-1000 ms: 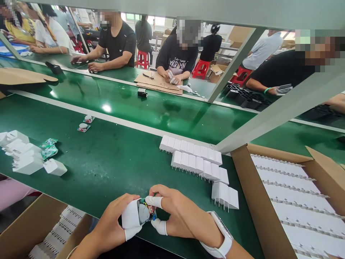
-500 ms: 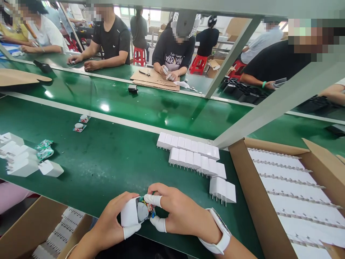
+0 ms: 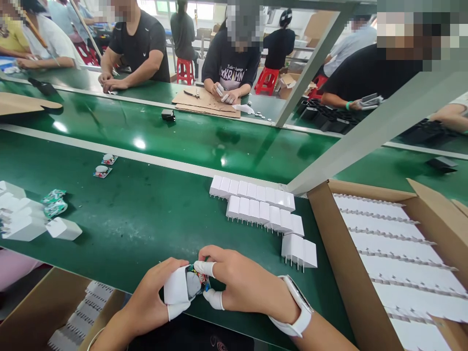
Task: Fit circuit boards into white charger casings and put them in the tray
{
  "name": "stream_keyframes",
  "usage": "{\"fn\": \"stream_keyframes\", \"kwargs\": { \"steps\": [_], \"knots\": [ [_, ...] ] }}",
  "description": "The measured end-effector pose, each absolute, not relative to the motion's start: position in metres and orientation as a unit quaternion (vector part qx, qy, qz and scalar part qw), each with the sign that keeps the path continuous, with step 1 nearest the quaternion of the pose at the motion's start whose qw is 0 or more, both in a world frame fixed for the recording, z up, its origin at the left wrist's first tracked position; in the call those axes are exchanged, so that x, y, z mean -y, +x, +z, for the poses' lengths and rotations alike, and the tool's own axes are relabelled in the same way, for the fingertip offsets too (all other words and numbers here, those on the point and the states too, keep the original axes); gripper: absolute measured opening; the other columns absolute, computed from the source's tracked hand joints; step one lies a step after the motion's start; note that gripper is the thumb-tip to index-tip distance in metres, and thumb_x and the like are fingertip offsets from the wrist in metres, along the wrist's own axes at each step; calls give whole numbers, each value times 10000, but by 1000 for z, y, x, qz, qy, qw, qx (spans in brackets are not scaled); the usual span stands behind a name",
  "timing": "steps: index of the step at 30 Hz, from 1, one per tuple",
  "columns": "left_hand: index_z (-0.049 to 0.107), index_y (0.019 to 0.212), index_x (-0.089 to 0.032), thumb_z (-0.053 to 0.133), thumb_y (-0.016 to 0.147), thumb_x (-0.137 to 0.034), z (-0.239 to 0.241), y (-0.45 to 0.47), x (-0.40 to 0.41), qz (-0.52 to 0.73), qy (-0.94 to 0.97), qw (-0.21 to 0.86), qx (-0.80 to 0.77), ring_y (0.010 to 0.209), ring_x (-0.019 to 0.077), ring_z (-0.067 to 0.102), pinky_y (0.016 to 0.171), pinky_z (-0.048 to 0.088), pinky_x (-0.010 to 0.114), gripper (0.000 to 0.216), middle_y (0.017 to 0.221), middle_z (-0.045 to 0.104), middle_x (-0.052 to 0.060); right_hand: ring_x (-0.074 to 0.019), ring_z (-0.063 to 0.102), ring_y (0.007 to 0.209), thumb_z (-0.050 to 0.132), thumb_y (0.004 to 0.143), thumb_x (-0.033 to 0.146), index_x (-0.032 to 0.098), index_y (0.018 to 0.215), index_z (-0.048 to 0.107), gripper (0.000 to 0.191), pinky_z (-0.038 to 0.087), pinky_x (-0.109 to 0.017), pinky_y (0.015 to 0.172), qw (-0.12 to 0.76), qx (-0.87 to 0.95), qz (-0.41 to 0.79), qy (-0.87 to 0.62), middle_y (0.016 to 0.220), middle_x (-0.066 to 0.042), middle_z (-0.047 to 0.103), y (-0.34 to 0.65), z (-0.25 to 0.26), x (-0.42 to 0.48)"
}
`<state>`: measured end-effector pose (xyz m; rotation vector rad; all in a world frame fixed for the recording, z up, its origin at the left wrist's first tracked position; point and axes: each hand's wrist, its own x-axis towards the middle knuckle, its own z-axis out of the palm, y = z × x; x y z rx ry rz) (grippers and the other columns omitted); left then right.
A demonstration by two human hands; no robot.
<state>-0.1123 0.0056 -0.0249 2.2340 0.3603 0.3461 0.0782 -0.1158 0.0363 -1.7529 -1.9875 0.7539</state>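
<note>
My left hand [image 3: 153,297] is closed around a white plastic charger housing [image 3: 175,286], its open end facing right. Between the thumb and fingers of my right hand [image 3: 234,282] is a circuit board [image 3: 202,280] with a grey mass and small coloured parts. The board sits partly inside the housing's mouth; how deep it reaches is hidden. White finger cots cover fingertips on both hands. To the right stand rows of white chargers [image 3: 265,212] with metal pins. More white housings [image 3: 27,222] are grouped at the left, beside green circuit boards [image 3: 54,203].
Two boards [image 3: 102,170] lie farther back on the green table [image 3: 146,209]. A cardboard box [image 3: 329,258] of packed white chargers stands at right, another box [image 3: 36,302] at lower left. A slanted metal post [image 3: 340,146] rises behind. Co-workers sit across the green belt [image 3: 197,146].
The view has shifted slightly, with the background moving up and left. Both hands keep the same hold on the housing and circuit board. A black charger on the belt has slid a little left.
</note>
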Motion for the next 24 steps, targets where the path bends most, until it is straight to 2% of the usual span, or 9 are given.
{"fn": "stream_keyframes", "kwargs": {
  "steps": [6,11,16,18,22,23,24],
  "knots": [
    [544,1093,-222,683,675,-170,-27,-111,-7,149,893,403,-135,728,163,665,630,538,249,444,897,687,11,-105,515,631,658,730,122,149,921,627,196,446,-215,573,190,706,267,-628,1043,-55,574,75,35,117],
    [540,1115,-223,713,664,-186,-32,-113,-6,152,899,386,-139,810,190,680,705,555,279,485,959,691,38,-112,515,627,654,727,142,135,942,622,217,462,-228,595,196,706,273,-624,1058,-66,575,74,28,118],
    [551,1064,-218,694,693,-193,-26,-108,-1,147,883,431,-113,687,141,638,615,515,226,399,846,670,3,-138,562,695,665,782,176,142,945,651,167,481,-241,648,203,690,308,-623,1056,-76,581,70,29,118],
    [549,1049,-222,708,694,-217,-25,-106,-1,146,875,447,-113,662,133,622,601,504,219,389,828,660,-9,-155,583,763,711,774,232,175,1019,654,258,491,-257,704,248,656,350,-621,1052,-65,578,67,27,119],
    [512,1091,-255,750,664,-241,-25,-105,0,171,872,441,-123,737,145,643,664,524,235,490,909,665,-9,-179,605,845,836,612,386,231,1288,488,776,517,-310,773,444,447,502,-593,1137,-76,557,61,14,122],
    [507,1091,-262,740,668,-223,-25,-104,0,174,872,442,-114,739,142,645,672,525,234,484,906,664,-13,-174,607,827,834,600,415,214,1284,487,793,519,-312,758,480,382,536,-580,1129,-81,569,59,10,122],
    [501,1093,-266,723,674,-199,-24,-104,1,177,872,443,-106,737,136,646,674,525,230,478,902,662,-16,-164,606,799,821,613,431,191,1239,525,733,516,-306,739,501,328,565,-567,1096,-80,591,56,5,122]
  ]
}}
